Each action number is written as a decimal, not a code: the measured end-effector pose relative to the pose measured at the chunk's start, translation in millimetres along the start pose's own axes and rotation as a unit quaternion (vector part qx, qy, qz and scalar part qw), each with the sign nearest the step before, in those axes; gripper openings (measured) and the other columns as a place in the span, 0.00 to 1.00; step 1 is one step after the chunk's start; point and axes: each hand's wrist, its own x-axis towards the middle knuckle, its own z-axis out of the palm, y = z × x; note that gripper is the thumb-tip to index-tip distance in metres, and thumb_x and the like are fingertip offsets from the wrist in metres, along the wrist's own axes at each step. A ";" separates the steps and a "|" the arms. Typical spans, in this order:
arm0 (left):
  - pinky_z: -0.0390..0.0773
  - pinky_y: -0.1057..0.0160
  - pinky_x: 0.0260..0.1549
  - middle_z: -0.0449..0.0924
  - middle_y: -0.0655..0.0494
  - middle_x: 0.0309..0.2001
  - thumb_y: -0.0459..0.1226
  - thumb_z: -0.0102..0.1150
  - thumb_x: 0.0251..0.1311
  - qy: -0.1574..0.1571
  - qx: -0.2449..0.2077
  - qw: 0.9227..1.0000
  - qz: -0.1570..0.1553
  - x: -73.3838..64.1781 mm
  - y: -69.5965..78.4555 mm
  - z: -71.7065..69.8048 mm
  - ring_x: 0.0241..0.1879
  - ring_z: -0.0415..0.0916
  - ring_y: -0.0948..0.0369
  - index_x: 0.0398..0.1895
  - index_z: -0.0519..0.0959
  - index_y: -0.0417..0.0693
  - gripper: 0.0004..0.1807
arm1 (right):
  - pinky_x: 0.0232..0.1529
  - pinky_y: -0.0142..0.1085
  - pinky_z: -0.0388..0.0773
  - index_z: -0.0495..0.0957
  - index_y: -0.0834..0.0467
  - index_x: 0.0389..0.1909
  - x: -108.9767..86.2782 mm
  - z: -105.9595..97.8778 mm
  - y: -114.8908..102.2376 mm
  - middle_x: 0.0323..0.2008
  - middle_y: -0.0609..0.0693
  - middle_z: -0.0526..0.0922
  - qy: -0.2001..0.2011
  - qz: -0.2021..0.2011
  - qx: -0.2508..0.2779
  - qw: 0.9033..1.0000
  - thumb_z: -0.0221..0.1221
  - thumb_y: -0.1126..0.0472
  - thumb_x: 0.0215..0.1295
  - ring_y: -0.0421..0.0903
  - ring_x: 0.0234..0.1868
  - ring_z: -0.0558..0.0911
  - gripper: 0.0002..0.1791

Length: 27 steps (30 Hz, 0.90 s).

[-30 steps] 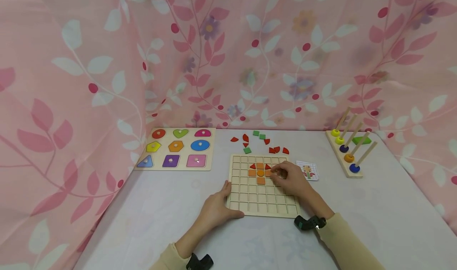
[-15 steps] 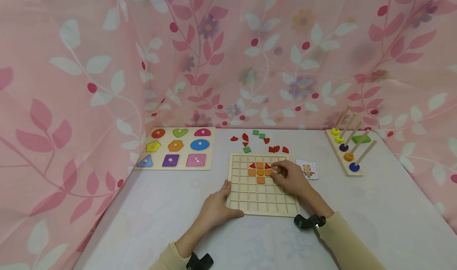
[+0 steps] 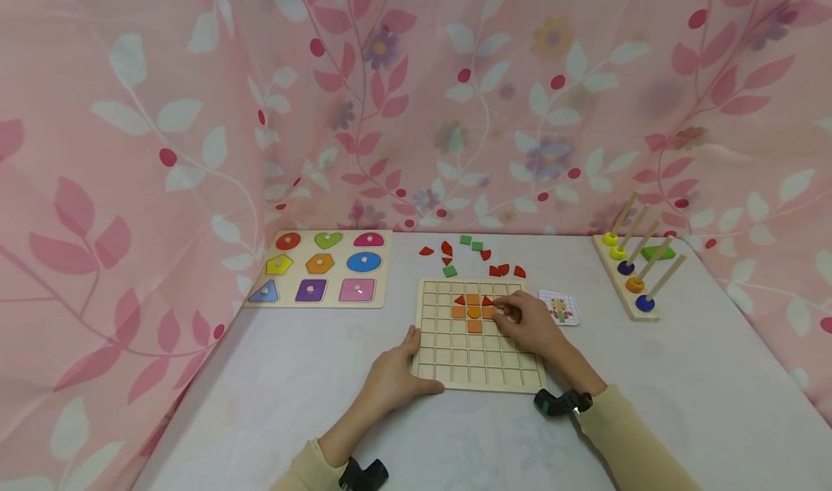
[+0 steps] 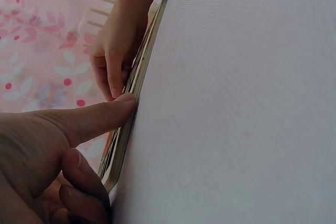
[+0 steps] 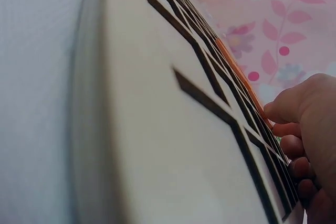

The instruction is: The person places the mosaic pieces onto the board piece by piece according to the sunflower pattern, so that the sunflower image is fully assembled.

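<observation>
A square wooden grid board (image 3: 477,375) lies on the table, with orange square tiles (image 3: 474,326) around an orange round piece (image 3: 474,313). One red triangle (image 3: 459,300) sits at the upper left of this cluster, another red triangle (image 3: 487,301) at its upper right. My left hand (image 3: 390,379) grips the near left corner: thumb (image 4: 105,119) straight on the front edge, fingers against the left side. Curled fingers of my right hand (image 3: 529,325) are at the right-hand triangle, index fingertip at its edge and thumb low beside an orange tile (image 5: 239,72); these fingers partly hide the pieces.
Loose red pieces (image 3: 446,248) and green squares (image 3: 450,271) lie behind the board. A pattern card (image 3: 560,307) is right of it. Farther out are a knobbed shape puzzle (image 3: 260,302) at left and a peg stand (image 3: 633,303) at right, beside a green piece (image 3: 659,253).
</observation>
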 end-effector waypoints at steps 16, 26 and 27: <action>0.73 0.38 0.66 0.57 0.43 0.83 0.49 0.86 0.47 0.001 -0.010 1.000 -0.003 2.9 -1.7 0.5 0.78 0.63 0.42 0.81 0.62 0.37 0.61 | 0.35 0.37 0.72 0.89 0.61 0.48 40.9 -14.2 -7.2 0.39 0.52 0.84 -0.023 -0.025 0.010 0.999 0.62 0.66 0.70 0.46 0.34 0.74 0.11; 0.74 0.39 0.66 0.56 0.43 0.83 0.49 0.86 0.47 -0.005 -0.011 1.000 -0.007 2.6 -3.9 2.3 0.78 0.63 0.42 0.81 0.62 0.38 0.61 | 0.46 0.42 0.76 0.92 0.58 0.40 40.5 -16.1 4.3 0.43 0.54 0.87 -0.047 0.025 0.006 0.999 0.62 0.65 0.70 0.48 0.41 0.78 0.09; 0.74 0.40 0.66 0.56 0.44 0.83 0.49 0.86 0.47 -0.004 -0.013 1.000 -0.009 2.6 -3.8 2.0 0.78 0.63 0.43 0.81 0.62 0.38 0.61 | 0.46 0.43 0.76 0.92 0.58 0.40 40.6 -15.8 4.1 0.43 0.54 0.87 -0.047 0.021 0.008 0.999 0.62 0.65 0.70 0.48 0.40 0.78 0.09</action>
